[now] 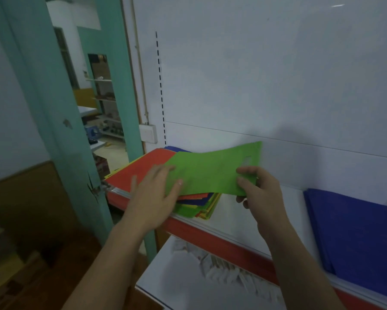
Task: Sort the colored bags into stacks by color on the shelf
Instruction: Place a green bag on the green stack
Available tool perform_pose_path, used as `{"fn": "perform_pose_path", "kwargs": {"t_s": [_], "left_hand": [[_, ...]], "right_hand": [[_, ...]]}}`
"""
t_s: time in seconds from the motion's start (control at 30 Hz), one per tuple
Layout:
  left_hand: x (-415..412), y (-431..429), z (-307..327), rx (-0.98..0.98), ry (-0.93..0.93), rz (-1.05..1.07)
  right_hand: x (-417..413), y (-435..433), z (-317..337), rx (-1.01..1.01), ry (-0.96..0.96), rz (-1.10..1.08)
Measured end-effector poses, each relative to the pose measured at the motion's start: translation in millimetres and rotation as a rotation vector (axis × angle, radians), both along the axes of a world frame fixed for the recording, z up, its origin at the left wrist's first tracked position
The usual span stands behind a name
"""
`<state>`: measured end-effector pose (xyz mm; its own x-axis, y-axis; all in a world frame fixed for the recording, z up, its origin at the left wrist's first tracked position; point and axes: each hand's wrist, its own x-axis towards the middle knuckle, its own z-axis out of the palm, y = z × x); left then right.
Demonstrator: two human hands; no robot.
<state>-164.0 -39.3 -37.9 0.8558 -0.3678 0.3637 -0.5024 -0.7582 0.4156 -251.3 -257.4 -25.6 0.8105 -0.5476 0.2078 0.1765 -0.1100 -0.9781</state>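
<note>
Counted: two hands, one loose bag, two piles, one shelf (237, 218).
One left hand (153, 195), one right hand (259, 193); one green bag (210, 171) at centre; one mixed pile (201, 204) at eight o'clock, showing five colours (red, blue, orange, yellow, green), bags too overlapped to count; one blue stack (355, 231) at four o'clock, layers uncountable; one wall plate (147, 133) at ten o'clock.

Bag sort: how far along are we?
Done: one blue stack lies at the right of the shelf. In hand: the right hand pinches a green bag above the mixed pile, and the left hand rests flat on that pile. Left: most of it. The pile shows red, yellow, blue and green layers, and no green stack is visible.
</note>
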Motion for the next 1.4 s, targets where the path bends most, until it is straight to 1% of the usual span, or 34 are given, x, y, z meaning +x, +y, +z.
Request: {"fn": "perform_pose_path", "kwargs": {"t_s": [0.07,0.1,0.13,0.17,0.3,0.4,0.5,0.57,0.67,0.73,0.8,0.9,0.97,1.03,1.1,1.17,1.23,1.27,1.3,1.37,1.4], "left_hand": [[18.7,9.5,2.3,0.101,0.142,0.202],[24.4,11.5,1.8,0.151,0.215,0.233],[26.3,11.7,0.6,0.18,0.247,0.222],[26.6,10.5,-1.3,0.181,0.239,0.186],[21.6,3.7,-3.2,0.046,0.197,0.019],[21.0,2.3,-4.9,-0.021,0.144,-0.035],[19.1,1.2,-6.4,-0.082,0.105,-0.052],[16.1,1.0,-5.4,-0.106,0.1,-0.05],[12.1,3.9,-8.4,-0.075,0.03,-0.031],[8.9,7.7,-11.4,-0.082,-0.04,0.01],[3.9,11.0,-11.6,-0.114,-0.058,0.039],[-3.9,13.6,-11.3,-0.143,-0.071,0.071],[-11.9,13.6,-9.4,-0.182,-0.103,0.089],[-28.0,12.9,-3.8,-0.27,-0.132,0.118],[-51.0,13.8,-4.8,-0.418,-0.119,0.166],[-76.5,13.7,-14.3,-0.551,-0.02,0.238],[-91.8,8.5,-27.6,-0.632,0.153,0.261],[-94.6,5.0,-33.5,-0.691,0.272,0.247],[-95.2,1.8,-37.8,-0.794,0.428,0.229],[-100.1,-4.0,-38.4,-1.05,0.75,0.15],[-99.4,-6.0,-37.3,-1.133,0.851,0.104]], "right_hand": [[-3.2,-2.8,-4.4,0.01,-0.014,-0.019],[-4.2,-3.4,-5.7,0.017,-0.011,-0.013],[-4.9,-3.6,-6.2,0.033,-0.004,0.002],[-4.7,-3.7,-6.4,0.056,0.004,0.024],[-4.2,-0.7,-3.0,0.082,0.047,0.109],[-3.5,2.1,-2.8,0.082,0.053,0.17],[-1.9,3.6,-0.2,0.093,0.013,0.118],[0.1,0.1,0.1,-0.034,0.01,-0.01],[-3.8,-9.0,-1.6,-0.327,0.043,-0.167],[-12.9,-15.0,-2.8,-0.415,0.078,-0.208],[-21.4,-23.1,-4.2,-0.404,0.079,-0.203],[-36.3,-34.7,-4.6,-0.359,0.141,-0.152],[-49.1,-42.7,-6.1,-0.367,0.174,-0.132],[-62.9,-48.8,-9.7,-0.369,0.196,-0.123],[-76.9,-56.8,-13.6,-0.303,0.197,-0.114],[-91.5,-66.2,-14.3,-0.287,0.209,-0.094],[-105.3,-79.8,-15.4,-0.377,0.238,-0.072],[-111.9,-84.9,-14.9,-0.407,0.26,-0.064],[-119.1,-88.6,-13.5,-0.418,0.273,-0.049],[-131.9,-94.3,-11.9,-0.416,0.258,-0.023],[-137.5,-95.5,-11.1,-0.414,0.243,-0.007]]}}
